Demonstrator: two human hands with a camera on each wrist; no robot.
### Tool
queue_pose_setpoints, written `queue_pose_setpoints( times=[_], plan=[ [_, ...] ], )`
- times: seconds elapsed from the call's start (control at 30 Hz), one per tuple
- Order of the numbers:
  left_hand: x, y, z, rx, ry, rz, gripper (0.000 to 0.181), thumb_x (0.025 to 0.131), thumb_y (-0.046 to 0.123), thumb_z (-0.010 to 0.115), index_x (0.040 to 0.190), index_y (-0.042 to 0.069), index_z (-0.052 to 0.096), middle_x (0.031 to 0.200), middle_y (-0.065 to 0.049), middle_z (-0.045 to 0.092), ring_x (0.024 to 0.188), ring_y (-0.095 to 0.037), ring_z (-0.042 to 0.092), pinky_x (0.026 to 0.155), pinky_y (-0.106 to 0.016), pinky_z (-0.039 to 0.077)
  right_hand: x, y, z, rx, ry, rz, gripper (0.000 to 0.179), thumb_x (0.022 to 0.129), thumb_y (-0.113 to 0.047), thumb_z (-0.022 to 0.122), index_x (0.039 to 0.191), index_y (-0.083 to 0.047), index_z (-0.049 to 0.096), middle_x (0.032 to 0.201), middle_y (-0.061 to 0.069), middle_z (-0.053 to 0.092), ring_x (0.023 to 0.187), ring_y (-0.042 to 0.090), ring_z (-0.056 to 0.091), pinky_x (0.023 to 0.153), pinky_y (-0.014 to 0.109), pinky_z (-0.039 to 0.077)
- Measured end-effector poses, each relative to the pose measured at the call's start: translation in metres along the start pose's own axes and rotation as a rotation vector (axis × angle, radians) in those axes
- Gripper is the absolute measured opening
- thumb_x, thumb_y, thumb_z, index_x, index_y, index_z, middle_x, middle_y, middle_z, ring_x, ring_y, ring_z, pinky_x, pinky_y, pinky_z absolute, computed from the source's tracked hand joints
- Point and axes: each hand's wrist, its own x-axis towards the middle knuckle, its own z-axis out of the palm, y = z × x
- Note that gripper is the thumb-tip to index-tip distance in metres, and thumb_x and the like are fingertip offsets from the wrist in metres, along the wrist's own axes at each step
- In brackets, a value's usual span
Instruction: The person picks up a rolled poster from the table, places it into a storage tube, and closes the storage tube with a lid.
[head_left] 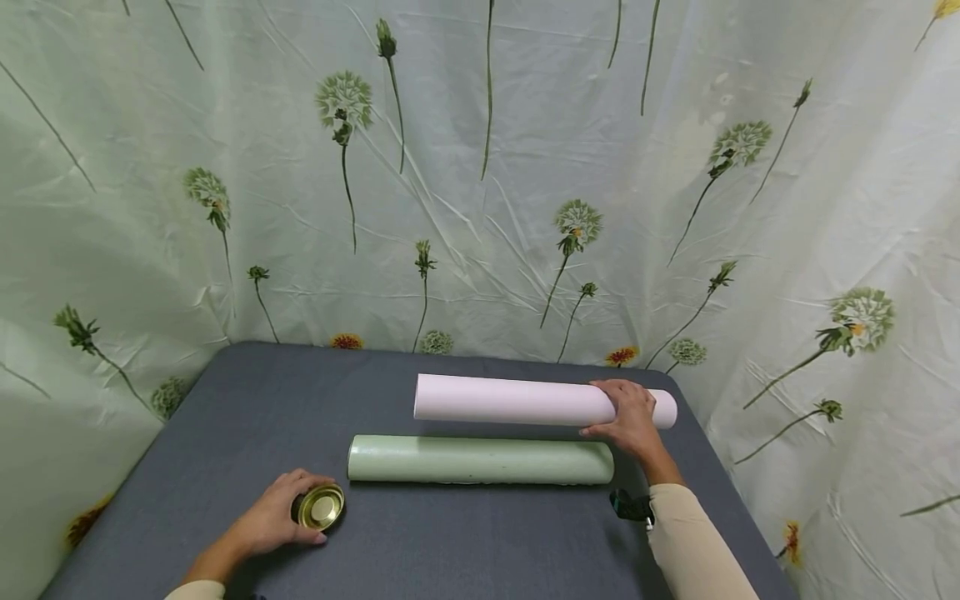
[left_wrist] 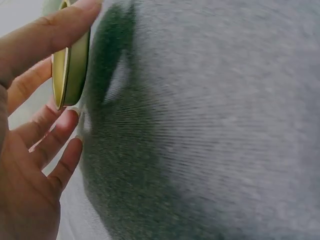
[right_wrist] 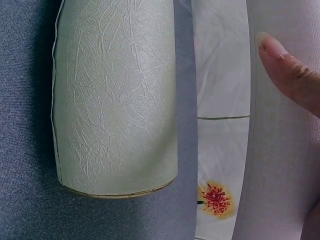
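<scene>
My right hand (head_left: 628, 414) grips a pale pink wallpaper roll (head_left: 510, 402) near its right end, thumb on the near side and fingers over the top. In the right wrist view the thumb (right_wrist: 287, 70) lies along that roll's finely textured surface. A pale green wallpaper roll (head_left: 480, 460) with an embossed crinkle pattern lies lengthwise on the table, nearer than the pink one. To its left, my left hand (head_left: 273, 512) pinches a shallow round gold-coloured metal lid (head_left: 322, 507) by its edge, between thumb and fingers. The lid (left_wrist: 75, 75) appears edge-on in the left wrist view.
A grey cloth-covered table (head_left: 450, 542) lies beneath the hands. Behind and beside it hangs a whitish curtain (head_left: 465, 208) printed with dandelions. The green roll stretches between the two hands.
</scene>
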Motion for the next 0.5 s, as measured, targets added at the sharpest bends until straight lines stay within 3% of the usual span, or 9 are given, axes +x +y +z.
queue_pose_setpoints(
  times=[0.1, 0.23, 0.5],
  plan=[
    [0.003, 0.002, -0.004, -0.031, 0.015, -0.038, 0.069, 0.059, 0.039, 0.09, 0.116, 0.01, 0.064, 0.102, 0.004, 0.059, 0.09, -0.009, 0.05, 0.074, -0.032, 0.044, 0.0, -0.001, 0.001, -0.001, 0.004, -0.01, 0.076, 0.057, -0.016, 0.093, 0.124, -0.001, 0.061, 0.121, 0.023, 0.055, 0.118, 0.045, 0.042, 0.099, 0.063, 0.017],
    [0.01, 0.01, -0.012, -0.058, 0.011, -0.144, 0.069, 0.06, 0.041, 0.089, 0.117, 0.011, 0.064, 0.102, 0.005, 0.059, 0.087, -0.011, 0.053, 0.072, -0.035, 0.045, 0.0, -0.002, 0.001, 0.0, 0.003, -0.013, 0.075, 0.057, -0.016, 0.093, 0.123, -0.001, 0.061, 0.121, 0.023, 0.055, 0.118, 0.045, 0.041, 0.099, 0.063, 0.018],
    [0.022, 0.021, -0.019, -0.151, 0.085, -0.288, 0.071, 0.064, 0.033, 0.089, 0.124, 0.007, 0.06, 0.109, -0.007, 0.063, 0.094, -0.023, 0.058, 0.077, -0.043, 0.048, -0.001, -0.001, 0.001, -0.018, 0.01, -0.027, 0.074, 0.056, -0.016, 0.093, 0.122, -0.001, 0.062, 0.119, 0.023, 0.056, 0.116, 0.045, 0.042, 0.097, 0.064, 0.018]
  ],
)
